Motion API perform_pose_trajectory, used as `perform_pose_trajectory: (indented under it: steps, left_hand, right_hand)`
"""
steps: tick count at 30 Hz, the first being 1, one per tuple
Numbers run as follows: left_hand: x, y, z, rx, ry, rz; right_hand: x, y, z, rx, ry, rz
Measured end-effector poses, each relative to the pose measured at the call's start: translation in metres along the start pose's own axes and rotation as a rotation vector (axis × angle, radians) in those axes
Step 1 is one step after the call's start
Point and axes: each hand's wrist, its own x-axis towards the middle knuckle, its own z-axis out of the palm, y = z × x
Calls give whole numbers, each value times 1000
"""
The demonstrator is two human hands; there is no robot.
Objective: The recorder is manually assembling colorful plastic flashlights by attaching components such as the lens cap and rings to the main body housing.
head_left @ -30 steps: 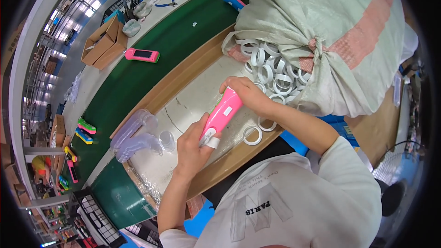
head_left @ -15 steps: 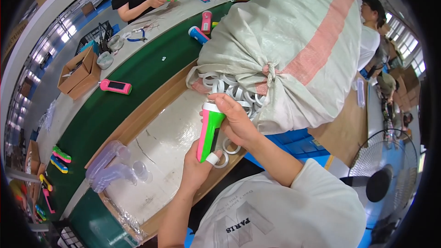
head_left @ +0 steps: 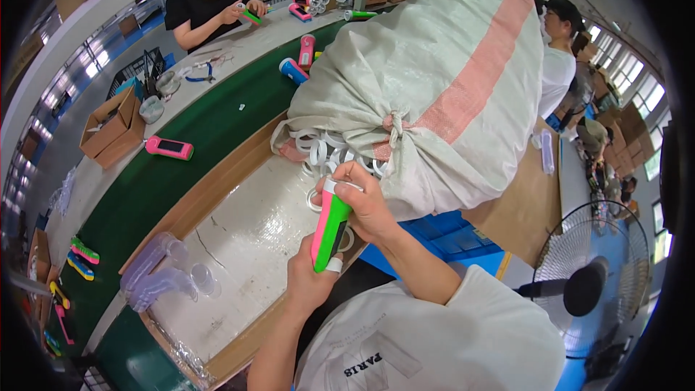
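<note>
A green and pink flashlight (head_left: 330, 230) stands tilted between my two hands, its head end up. My left hand (head_left: 307, 275) is closed round the lower end of its body, with a white wrap (head_left: 334, 265) on the thumb. At the top, the fingers of my right hand (head_left: 364, 203) are closed about the head and its white rim (head_left: 334, 185). The fingers partly cover that rim. Just beyond, several loose white rings (head_left: 318, 150) spill from the mouth of a big woven sack (head_left: 434, 80), which is knotted near its opening.
Clear plastic pieces (head_left: 161, 273) lie in the shallow cardboard tray (head_left: 242, 228) under my hands. Beyond runs a green conveyor belt (head_left: 217, 123) carrying a pink flashlight (head_left: 169, 148) and others. Across it a person (head_left: 210, 7) handles a green piece. A fan (head_left: 585, 286) stands at right.
My view has shifted, so the surroundings sit further left. My right fingers have curled more tightly round the flashlight's head. The person across has lifted the green piece.
</note>
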Motion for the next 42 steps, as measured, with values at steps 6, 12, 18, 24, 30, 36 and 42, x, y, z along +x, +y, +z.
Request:
perform_pose_trajectory:
  steps: [6,12,18,24,30,36,42]
  left_hand:
    - [25,-11,2,-222,-87,-138]
    - [27,-17,-8,-823,-342,-392]
    - [-8,13,26,-1679,-764,-601]
    - [11,35,43,-260,-204,-82]
    - [44,22,22,-308,-160,-194]
    - [94,0,14,-618,-268,-150]
    - [94,-29,-14,-1167,-340,-279]
  right_hand:
    - [15,2,-18,377,17,42]
    - [22,13,-25,341,-96,36]
    - [-4,-25,-9,744,-310,-38]
    - [-7,-38,-39,345,-335,-266]
    - [34,-23,-34,279,-230,-189]
    - [83,-20,-32,567,-84,-3]
    - [126,9,-11,531,-199,75]
